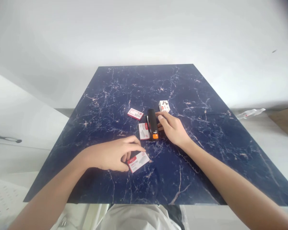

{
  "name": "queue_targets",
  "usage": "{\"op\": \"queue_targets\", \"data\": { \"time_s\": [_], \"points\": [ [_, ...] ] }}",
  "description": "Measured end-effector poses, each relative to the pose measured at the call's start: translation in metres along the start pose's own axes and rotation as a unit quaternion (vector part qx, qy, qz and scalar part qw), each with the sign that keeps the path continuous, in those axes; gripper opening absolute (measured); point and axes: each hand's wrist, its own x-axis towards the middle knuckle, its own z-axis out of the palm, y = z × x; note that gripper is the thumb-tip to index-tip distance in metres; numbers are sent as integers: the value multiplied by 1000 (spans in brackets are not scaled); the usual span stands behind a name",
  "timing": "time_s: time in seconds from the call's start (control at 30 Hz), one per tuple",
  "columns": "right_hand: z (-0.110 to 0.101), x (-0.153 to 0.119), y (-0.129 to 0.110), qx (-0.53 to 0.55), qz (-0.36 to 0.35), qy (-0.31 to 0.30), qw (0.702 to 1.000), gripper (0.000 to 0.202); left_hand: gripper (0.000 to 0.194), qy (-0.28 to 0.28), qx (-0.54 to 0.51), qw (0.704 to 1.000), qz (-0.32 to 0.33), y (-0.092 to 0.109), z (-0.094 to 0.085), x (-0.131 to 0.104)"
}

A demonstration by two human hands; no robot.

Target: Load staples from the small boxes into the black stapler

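Note:
My left hand (112,153) has its thumb and fingers closed on the edges of a small red and white staple box (139,162), close to the table's near side. A black stapler (153,123) with an orange patch at its near end lies in the middle. From its right side my right hand (172,127) grips it with curled fingers; their tips are partly hidden. Another red and white staple box (144,131) lies at the stapler's left, partly covered by it. One more flat staple box (135,113) rests farther back on the left.
A small white box (164,106) with a printed picture stands beyond my right hand. All this is on a dark blue marbled table (144,83) against a white wall. A cardboard box (286,120) and a clear plastic item (251,113) are off to the right.

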Motion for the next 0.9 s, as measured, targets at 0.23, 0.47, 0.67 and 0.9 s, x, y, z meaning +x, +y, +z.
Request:
{"op": "queue_targets", "data": {
  "time_s": [0.23, 0.47, 0.67, 0.9],
  "points": [
    [-1, 1, 1, -5, -15, -3, 1000, 42, 66, -6, 17, 995, 99, 22, 27, 13],
    [0, 2, 3, -7, -22, 3, 1000, 42, 40, 346, 113, 930, 42, -23, 2, 34],
    [0, 2, 5, 0, -15, -3, 1000, 42, 58, 272, 123, 953, 41, -28, 11, 56],
    [-1, 1, 3, -12, -33, -5, 999, 46, 59, 329, 105, 935, 81, -31, 2, 52]
  ]
}}
